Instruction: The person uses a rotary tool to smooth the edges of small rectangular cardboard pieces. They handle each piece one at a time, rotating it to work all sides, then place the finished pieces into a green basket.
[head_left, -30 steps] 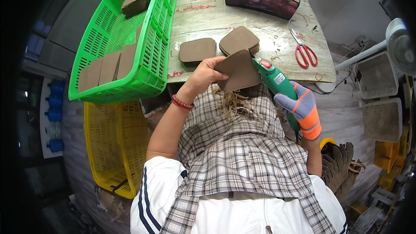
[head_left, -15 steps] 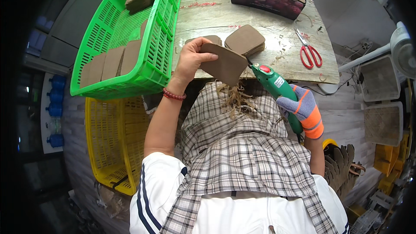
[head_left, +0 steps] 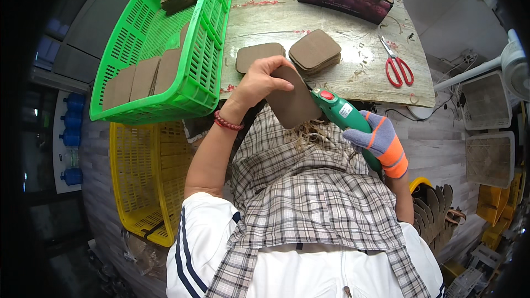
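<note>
The bare left hand point(head_left: 264, 81) is gripping a brown pad point(head_left: 293, 101) just below the surface point(head_left: 353, 72) edge, while the gloved right hand point(head_left: 381, 143) is clasping a green tool point(head_left: 341, 113) touching the pad's right edge.

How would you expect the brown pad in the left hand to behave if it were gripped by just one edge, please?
The brown pad is probably fairly stiff: it stays flat in the left hand. Likely light, since fingertips alone carry it. Frayed fibres beneath suggest its edges shed.
</note>
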The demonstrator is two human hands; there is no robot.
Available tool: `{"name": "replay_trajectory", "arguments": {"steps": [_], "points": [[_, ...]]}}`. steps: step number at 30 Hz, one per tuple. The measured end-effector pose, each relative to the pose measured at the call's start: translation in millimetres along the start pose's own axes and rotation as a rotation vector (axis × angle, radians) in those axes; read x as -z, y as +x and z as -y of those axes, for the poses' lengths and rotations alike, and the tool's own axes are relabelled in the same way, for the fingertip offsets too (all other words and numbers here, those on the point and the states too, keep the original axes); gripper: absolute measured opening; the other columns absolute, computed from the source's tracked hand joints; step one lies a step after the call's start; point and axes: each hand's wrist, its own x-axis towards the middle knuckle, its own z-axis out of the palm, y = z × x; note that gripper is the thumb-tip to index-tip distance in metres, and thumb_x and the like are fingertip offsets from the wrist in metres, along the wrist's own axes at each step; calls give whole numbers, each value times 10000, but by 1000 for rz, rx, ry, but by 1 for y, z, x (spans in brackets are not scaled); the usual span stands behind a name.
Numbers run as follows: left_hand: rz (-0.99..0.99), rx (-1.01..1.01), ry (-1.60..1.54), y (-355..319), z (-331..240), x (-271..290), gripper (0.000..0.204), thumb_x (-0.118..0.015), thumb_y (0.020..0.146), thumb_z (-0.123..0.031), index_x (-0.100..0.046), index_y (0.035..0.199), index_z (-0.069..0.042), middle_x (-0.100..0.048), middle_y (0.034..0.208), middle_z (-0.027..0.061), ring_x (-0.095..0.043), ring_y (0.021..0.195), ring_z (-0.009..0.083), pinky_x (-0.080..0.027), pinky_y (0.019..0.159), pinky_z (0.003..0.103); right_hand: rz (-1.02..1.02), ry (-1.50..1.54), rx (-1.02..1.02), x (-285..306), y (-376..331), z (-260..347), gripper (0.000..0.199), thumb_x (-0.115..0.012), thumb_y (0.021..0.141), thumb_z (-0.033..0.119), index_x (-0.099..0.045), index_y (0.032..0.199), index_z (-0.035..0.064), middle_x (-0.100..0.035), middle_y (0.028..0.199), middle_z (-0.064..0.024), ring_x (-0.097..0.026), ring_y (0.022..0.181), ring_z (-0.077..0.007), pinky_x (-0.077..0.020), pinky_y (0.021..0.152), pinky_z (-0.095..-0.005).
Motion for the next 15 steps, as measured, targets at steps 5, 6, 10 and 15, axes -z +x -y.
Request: {"name": "replay_trajectory", "arguments": {"steps": [5, 6, 10, 15], "points": [[127, 51, 117, 1, -6, -16, 530, -679, 651, 98, -542, 1148, -25, -599, 958, 38, -562, 839, 81, -459, 761, 217, 9, -14, 17, -1, 3, 1, 365, -762, 763, 208, -617, 1032, 8, -596, 712, 17, -509, 585, -23, -416, 519, -190], [168, 58, 160, 2, -4, -18, 671, -680, 642, 107, -486, 1267, -43, -593, 945, 44, -553, 809, 82, -452, 726, 214, 12, -31, 34, -2, 5, 1, 372, -762, 762, 203, -616, 1041, 5, -600, 718, 15, -512, 588, -25, -419, 522, -191], [162, 132, 142, -4, -7, -21, 751, -650, 670, 122, -432, 1363, -67, -613, 929, 47, -573, 844, 98, -476, 762, 224, -10, 45, 85, -10, 7, -1, 401, -760, 763, 186, -605, 1077, -8, -614, 741, 2, -533, 599, -40, -435, 529, -198], [-536, -98, -259, 15, 39, 56, 498, -568, 771, 135, -506, 1248, 3, -605, 1111, 107, -601, 924, 161, -495, 833, 265, -80, 39, 64, 5, 2, -12, 354, -732, 779, 172, -598, 1050, -11, -611, 731, -6, -541, 591, -52, -444, 529, -213]]}}
